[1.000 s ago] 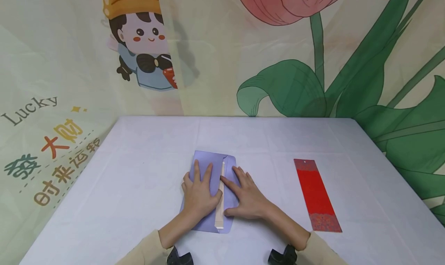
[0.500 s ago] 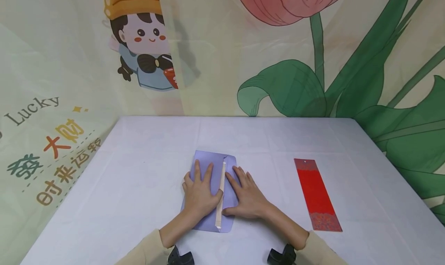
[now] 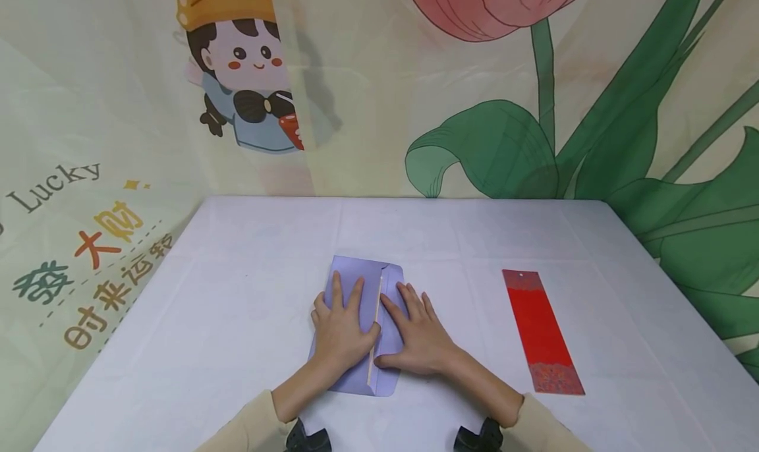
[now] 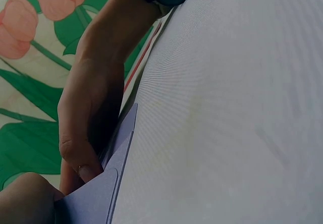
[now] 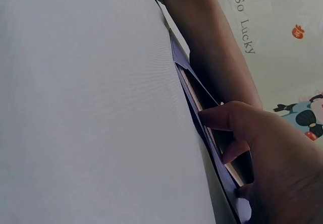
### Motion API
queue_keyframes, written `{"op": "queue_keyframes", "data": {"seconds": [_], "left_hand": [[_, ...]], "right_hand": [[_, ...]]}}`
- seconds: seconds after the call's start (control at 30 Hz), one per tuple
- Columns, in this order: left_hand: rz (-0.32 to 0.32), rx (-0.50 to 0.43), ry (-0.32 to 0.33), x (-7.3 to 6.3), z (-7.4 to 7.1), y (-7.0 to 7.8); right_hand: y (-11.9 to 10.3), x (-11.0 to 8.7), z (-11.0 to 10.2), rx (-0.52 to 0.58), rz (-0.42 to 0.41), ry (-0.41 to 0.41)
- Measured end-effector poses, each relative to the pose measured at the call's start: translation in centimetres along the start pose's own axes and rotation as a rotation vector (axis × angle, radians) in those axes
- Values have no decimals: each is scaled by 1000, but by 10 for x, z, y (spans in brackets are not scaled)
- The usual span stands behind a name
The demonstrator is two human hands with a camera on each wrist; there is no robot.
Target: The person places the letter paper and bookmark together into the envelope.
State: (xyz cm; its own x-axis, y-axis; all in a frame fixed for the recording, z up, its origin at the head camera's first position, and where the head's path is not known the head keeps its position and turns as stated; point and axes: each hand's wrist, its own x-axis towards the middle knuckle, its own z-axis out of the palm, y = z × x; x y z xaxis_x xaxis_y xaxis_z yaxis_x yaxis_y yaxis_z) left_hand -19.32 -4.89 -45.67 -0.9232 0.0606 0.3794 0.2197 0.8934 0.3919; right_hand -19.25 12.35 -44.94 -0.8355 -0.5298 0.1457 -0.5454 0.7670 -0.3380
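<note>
A purple folded paper piece, like an envelope (image 3: 356, 267), lies on the white table. A flap (image 3: 391, 333) runs along its right side, and a thin pale strip (image 3: 370, 366) shows at the flap's edge. My left hand (image 3: 340, 330) rests spread on the paper's left part, thumb beside the strip. My right hand (image 3: 427, 337) lies on the flap, with index finger and thumb reaching its left edge. In the right wrist view, the right fingers (image 5: 217, 117) touch the purple paper (image 5: 180, 57) along the fold. The left wrist view shows the purple paper's corner (image 4: 93, 199).
A red card strip (image 3: 542, 333) with patterned ends and a small hole lies to the right. The white cloth-covered table (image 3: 249, 241) meets a printed backdrop (image 3: 367, 109) at the back. Black wrist devices (image 3: 308, 435) sit at the near edge.
My right fingers have slid slightly left, and the flap has moved left with them. Much less of the pale strip shows now. My left hand has stayed in place.
</note>
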Motion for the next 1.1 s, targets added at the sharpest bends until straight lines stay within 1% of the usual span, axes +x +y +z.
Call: {"op": "queue_keyframes", "data": {"seconds": [0.2,0.47,0.73,0.8,0.87,0.97,1.03,1.1], "left_hand": [[-4,7,-8,1,0,0],[7,11,2,3,0,-1],[7,10,3,4,2,-1],[5,11,4,4,3,-1],[9,5,9,3,3,0],[9,6,7,2,4,0],[6,1,4,0,3,-1],[1,3,2,0,3,-2]], "right_hand": [[-2,2,0,-1,-12,29],[-5,7,2,-36,20,9],[-2,7,2,-54,18,7],[-1,5,1,-26,11,6],[1,3,-4,37,6,6],[3,-5,-22,156,33,8],[7,-13,-39,217,91,30],[16,-25,-56,247,179,62]]}}
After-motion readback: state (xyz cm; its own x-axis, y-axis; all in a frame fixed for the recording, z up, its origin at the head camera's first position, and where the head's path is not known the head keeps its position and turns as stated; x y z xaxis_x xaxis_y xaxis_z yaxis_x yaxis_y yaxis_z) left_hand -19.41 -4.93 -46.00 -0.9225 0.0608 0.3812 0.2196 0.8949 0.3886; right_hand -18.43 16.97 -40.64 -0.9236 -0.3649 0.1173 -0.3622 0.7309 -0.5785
